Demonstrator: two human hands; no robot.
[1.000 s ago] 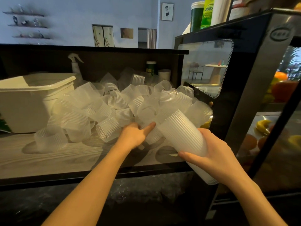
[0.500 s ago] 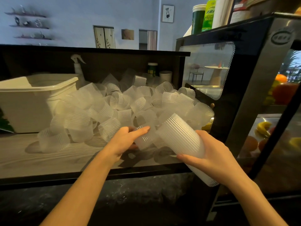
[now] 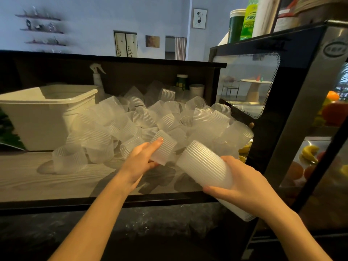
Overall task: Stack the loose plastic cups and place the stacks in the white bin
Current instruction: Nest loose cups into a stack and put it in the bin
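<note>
A heap of loose ribbed translucent plastic cups (image 3: 143,121) covers the wooden shelf. My left hand (image 3: 139,161) grips one loose cup (image 3: 163,149) at the front of the heap, lifted a little and tilted. My right hand (image 3: 243,183) holds a stack of nested cups (image 3: 205,164), tilted with its closed end up and to the left, close beside the single cup. The white bin (image 3: 47,113) stands at the left end of the shelf, behind the heap's left edge.
A white spray bottle (image 3: 98,78) stands behind the bin. A green-labelled jar (image 3: 181,81) and a white cup (image 3: 196,90) sit at the back. A black glass-fronted display fridge (image 3: 282,110) holding fruit closes off the right side. The wooden shelf (image 3: 28,178) shows bare wood at front left.
My left hand has taken one cup out of the heap and raised it toward the stack. My right hand keeps the stack nearly still.
</note>
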